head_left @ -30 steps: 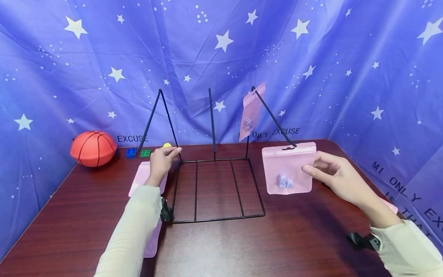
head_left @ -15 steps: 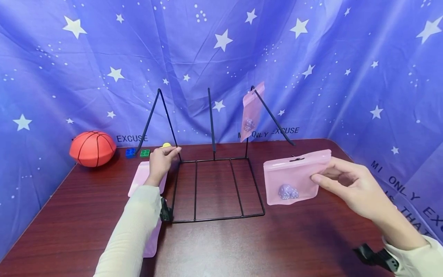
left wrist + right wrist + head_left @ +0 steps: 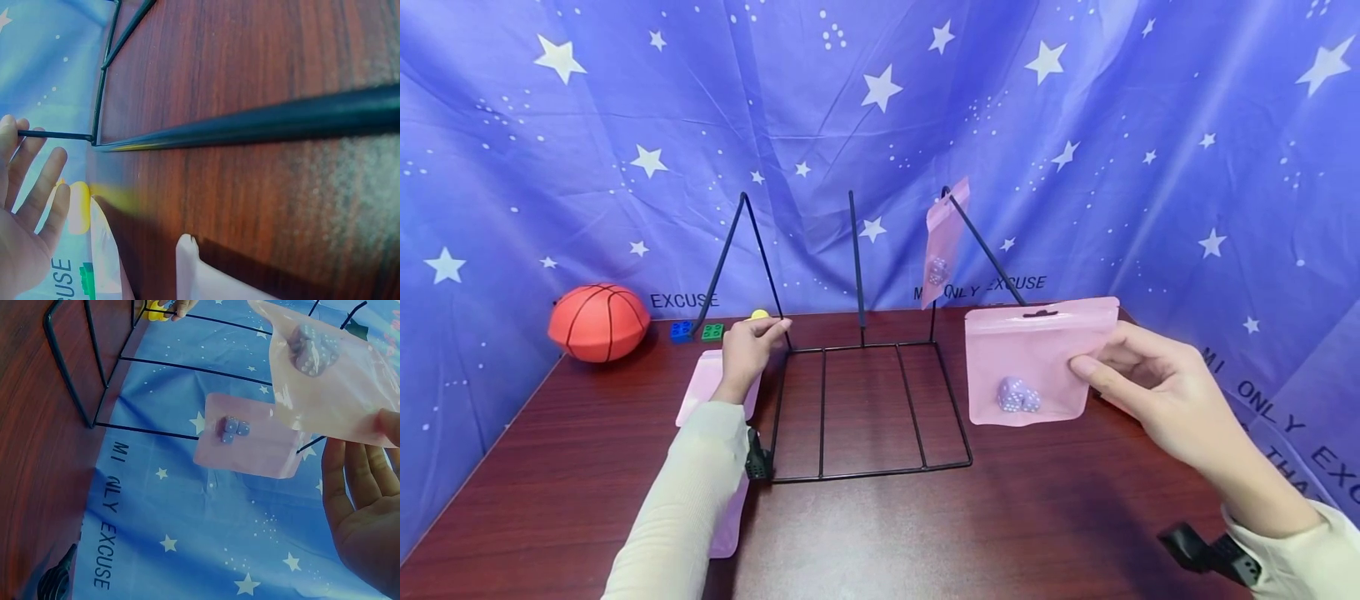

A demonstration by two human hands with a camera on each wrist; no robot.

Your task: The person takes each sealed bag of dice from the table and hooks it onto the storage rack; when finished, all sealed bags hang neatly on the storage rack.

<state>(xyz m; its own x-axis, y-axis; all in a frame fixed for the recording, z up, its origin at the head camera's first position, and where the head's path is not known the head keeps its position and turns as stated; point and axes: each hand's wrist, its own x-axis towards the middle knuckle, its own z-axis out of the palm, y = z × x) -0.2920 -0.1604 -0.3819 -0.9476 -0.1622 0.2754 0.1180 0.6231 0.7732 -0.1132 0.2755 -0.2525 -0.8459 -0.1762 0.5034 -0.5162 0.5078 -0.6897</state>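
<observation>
My right hand (image 3: 1157,387) pinches the right edge of a pink zip bag (image 3: 1052,350) between thumb and fingers. Bluish dice (image 3: 1018,395) sit in the bag's lower part, and a hang hole is at its top. The bag overlaps the tip of the right prong of the black wire rack (image 3: 857,267) in the head view. Farther back on that prong hangs another pink bag (image 3: 950,233) with dice. With thumb and forefinger, my left hand (image 3: 743,354) pinches the rack's left rear upright; the other fingers (image 3: 44,187) are spread in the left wrist view.
A red toy basketball (image 3: 598,323) is at the back left. Beside it lie a blue brick (image 3: 681,332), a green brick (image 3: 712,332) and a yellow object (image 3: 760,314). Pink bags (image 3: 698,387) lie partly under my left arm. A star-printed curtain encloses the table (image 3: 865,542).
My right hand drew the bag down and to the right from the prong tip, tilting it, then raised it level again. The left hand stays on the upright.
</observation>
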